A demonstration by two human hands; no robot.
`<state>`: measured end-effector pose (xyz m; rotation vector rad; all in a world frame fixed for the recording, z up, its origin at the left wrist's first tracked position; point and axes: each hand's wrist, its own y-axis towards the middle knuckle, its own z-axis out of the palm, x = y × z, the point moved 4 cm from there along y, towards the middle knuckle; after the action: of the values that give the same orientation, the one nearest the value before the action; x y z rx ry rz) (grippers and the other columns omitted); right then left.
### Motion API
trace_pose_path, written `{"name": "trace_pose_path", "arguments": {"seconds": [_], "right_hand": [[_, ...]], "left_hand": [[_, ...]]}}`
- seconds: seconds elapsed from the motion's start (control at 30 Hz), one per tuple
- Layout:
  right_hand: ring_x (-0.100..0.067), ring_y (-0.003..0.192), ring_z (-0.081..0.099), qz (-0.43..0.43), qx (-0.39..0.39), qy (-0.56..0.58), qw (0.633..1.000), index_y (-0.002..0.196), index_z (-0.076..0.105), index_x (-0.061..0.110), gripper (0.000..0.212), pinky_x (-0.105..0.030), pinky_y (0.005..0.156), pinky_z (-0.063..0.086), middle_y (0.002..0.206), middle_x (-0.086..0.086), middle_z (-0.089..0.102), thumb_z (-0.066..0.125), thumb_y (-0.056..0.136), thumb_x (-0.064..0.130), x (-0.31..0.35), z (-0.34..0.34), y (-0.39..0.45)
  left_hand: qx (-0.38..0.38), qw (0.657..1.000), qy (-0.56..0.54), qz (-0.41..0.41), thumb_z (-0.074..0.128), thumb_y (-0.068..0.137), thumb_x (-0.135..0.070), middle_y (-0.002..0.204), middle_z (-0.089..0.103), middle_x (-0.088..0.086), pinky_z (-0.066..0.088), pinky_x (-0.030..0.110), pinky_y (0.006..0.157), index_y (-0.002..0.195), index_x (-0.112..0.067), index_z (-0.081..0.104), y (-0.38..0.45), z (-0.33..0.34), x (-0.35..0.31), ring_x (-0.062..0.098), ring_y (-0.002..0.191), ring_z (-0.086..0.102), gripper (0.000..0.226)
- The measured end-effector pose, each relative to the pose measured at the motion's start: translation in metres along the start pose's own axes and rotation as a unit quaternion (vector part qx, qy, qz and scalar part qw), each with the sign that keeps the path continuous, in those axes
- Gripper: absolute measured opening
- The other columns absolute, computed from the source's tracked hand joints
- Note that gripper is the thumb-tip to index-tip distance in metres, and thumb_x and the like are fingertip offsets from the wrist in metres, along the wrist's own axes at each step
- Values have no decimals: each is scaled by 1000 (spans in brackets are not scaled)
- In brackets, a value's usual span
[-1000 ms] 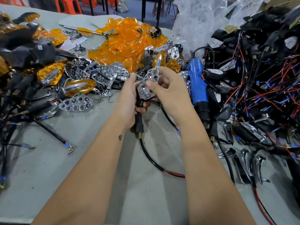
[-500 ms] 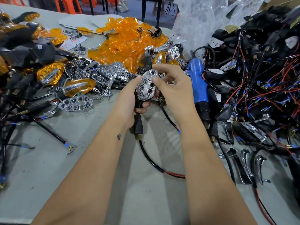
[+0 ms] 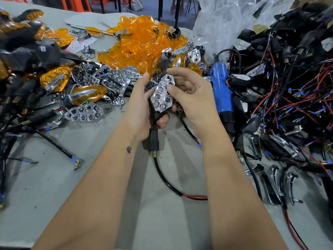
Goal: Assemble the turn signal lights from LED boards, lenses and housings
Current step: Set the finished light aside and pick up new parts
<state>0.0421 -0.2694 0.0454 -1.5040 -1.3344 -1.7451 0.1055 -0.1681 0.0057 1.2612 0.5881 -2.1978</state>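
I note the grey table [image 3: 54, 186] carrying a heap of orange lenses [image 3: 142, 40] at the far centre, wired black housings [image 3: 288, 78] piled at the right and a blue screwdriver [image 3: 222, 91] just beside my right hand [image 3: 194, 98]. My left hand [image 3: 142, 107] grips the housing stem [image 3: 154, 139], fingers curled round it from below. The chrome reflector [image 3: 163, 96] sits on that housing, long axis running away from me and tilted right. My right hand's thumb and fingertips pinch the reflector's right edge and far tip. I judge seating needs downward pressure there.
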Motion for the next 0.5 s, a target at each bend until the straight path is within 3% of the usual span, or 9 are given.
{"name": "trace_pose_path", "arguments": {"seconds": [0.1,0.23,0.37,0.43,0.5], "right_hand": [[-13,78,65,11,-18,30,999,101,70,27,36,-26,56,55,100,-12,70,66,87,-6,-3,-8,0],[-5,74,63,4,-27,45,999,99,73,25,32,-19,56,53,96,-7,69,70,85,-3,-4,-13,0],[-17,83,61,18,-60,61,996,97,76,21,16,-28,66,51,93,-1,72,62,91,15,-7,-19,4],[-21,82,56,33,-56,58,996,100,75,21,16,-29,60,47,93,-1,69,60,94,23,-10,-17,5],[-12,73,55,57,-48,50,996,99,74,16,21,-22,53,44,87,0,65,59,97,31,-13,-13,5]], "left_hand": [[20,999,35,0,41,95,-63,70,62,6,44,24,46,84,-24,71,-2,6,1,17,48,50,51],[32,999,10,10,48,100,-46,67,59,5,33,17,40,90,-18,63,1,8,2,9,44,38,34],[71,996,19,41,45,102,-41,71,60,6,34,17,42,99,-15,62,2,10,2,10,47,39,31],[77,995,31,56,47,101,-41,75,63,7,36,18,44,102,-13,62,2,9,1,10,48,41,32],[71,995,36,66,50,100,-39,78,65,7,38,19,46,103,-13,63,3,8,1,11,49,43,29]]}}
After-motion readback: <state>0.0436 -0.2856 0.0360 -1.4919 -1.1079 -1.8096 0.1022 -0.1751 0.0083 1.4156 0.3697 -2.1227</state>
